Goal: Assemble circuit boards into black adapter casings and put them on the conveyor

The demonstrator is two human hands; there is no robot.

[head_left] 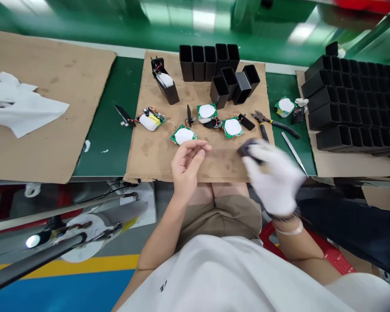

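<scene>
My bare left hand [186, 162] hovers over the near edge of a brown cardboard sheet [156, 149], fingers loosely curled with nothing in them, just below a green circuit board with a white round pad [183, 135]. My right hand [273, 175], in a white glove and blurred by motion, is closed on a small dark part [247, 148]. Two more green boards with white pads [207, 112] [232, 127] lie further in. A black open casing with wires [165, 81] stands at the sheet's back left.
Several black rectangular casings [214, 65] stand at the back of the sheet; a large stack of them [354, 104] fills the right. Pliers [273, 123] and tweezers [294, 151] lie at the right. Another board with wires [151, 120] lies left. White cloth [19, 106] rests on cardboard far left.
</scene>
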